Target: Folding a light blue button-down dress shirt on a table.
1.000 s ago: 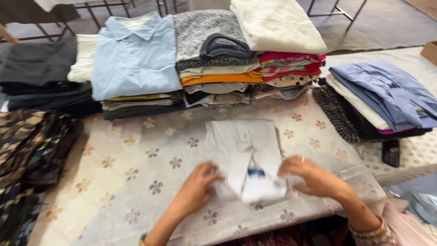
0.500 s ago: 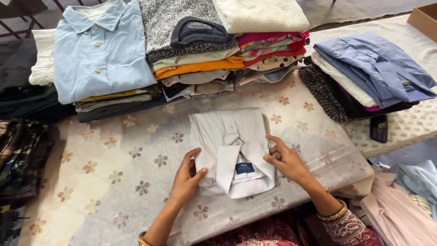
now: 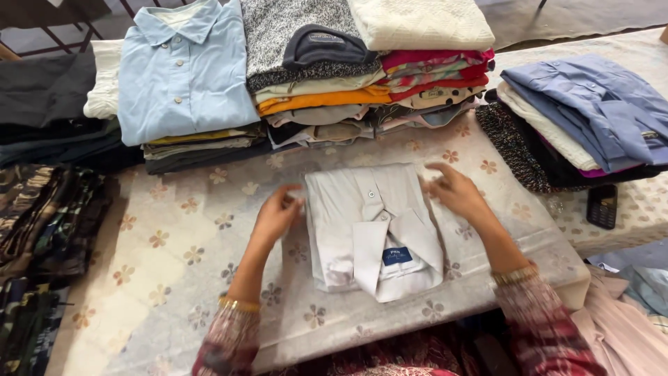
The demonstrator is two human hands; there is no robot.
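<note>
Fingers (image 3: 287, 202) of both hands, left hand (image 3: 277, 217) and right hand (image 3: 454, 191), rest loosely open on the folded white shirt (image 3: 372, 226); better press its 2 side edges evenly.

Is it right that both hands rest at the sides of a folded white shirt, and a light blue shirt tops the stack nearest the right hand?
Not quite. In the head view the light blue shirt tops the stack nearer the left hand, not the right hand. Both hands do sit at the sides of the folded white shirt.
</note>
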